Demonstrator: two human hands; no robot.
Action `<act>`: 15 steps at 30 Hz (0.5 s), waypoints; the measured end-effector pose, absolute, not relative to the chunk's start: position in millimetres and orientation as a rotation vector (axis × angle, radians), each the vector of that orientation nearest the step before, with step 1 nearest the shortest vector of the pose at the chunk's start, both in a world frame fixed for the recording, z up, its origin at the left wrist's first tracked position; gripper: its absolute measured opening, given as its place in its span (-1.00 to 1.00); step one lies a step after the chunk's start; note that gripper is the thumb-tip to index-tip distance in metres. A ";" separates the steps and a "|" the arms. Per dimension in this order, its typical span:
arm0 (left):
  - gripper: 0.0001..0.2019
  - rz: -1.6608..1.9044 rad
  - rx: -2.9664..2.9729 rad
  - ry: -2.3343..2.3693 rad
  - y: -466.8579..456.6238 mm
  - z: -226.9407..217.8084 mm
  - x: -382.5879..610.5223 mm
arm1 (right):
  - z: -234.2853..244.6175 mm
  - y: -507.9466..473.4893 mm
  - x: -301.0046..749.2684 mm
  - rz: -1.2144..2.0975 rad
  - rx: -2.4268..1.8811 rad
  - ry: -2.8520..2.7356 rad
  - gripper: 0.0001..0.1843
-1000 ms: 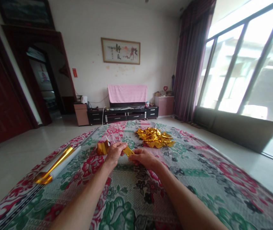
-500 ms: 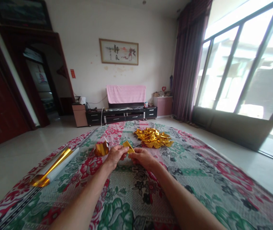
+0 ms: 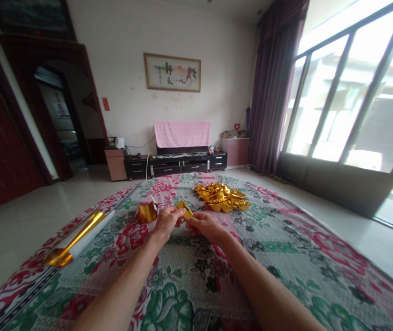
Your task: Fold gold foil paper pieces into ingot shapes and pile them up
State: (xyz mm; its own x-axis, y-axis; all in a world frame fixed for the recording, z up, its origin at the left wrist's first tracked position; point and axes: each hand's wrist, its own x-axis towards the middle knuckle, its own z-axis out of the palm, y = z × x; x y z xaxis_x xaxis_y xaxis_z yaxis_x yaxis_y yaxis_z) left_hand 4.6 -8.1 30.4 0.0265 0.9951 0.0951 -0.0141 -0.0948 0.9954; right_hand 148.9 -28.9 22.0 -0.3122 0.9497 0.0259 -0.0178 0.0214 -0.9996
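Between my two hands is a small folded piece of gold foil paper [image 3: 184, 208], held above the flowered cloth. My left hand [image 3: 167, 220] pinches its left side between thumb and fingers. At its lower right edge, my right hand [image 3: 203, 225] grips it the same way, close to the left one. Behind and to the right lies a heap of folded gold foil pieces [image 3: 222, 196]. Just left of my left hand sits a curled piece of gold foil paper [image 3: 147, 213]. The undersides of my fingers are hidden.
A roll of gold foil paper with a white back [image 3: 79, 239] lies at the left on the flowered cloth [image 3: 272, 271]. Farther off stand a low black cabinet [image 3: 182, 168] and a screen under a pink cloth [image 3: 182, 134]. Large windows [image 3: 348, 101] are at the right.
Both hands keep hold of the foil paper in nearly the same place, with only a slight shift of the fingers and the piece. The camera view has moved a little.
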 end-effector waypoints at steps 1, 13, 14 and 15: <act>-0.73 1.262 1.268 1.138 -7.9 30.1 5.0 | 21.9 -29.0 149.0 1.430 -1.004 -1.436 -0.62; -0.74 1.301 1.356 1.124 -10.4 32.6 9.6 | 26.0 -31.9 149.8 1.427 -1.000 -1.440 -0.69; -0.74 1.302 1.362 1.126 -10.7 33.0 10.2 | 26.1 -31.8 149.9 1.416 -0.995 -1.448 -0.68; -0.75 1.301 1.370 1.126 -10.9 33.2 10.7 | 26.3 -31.9 150.0 1.408 -0.987 -1.455 -0.68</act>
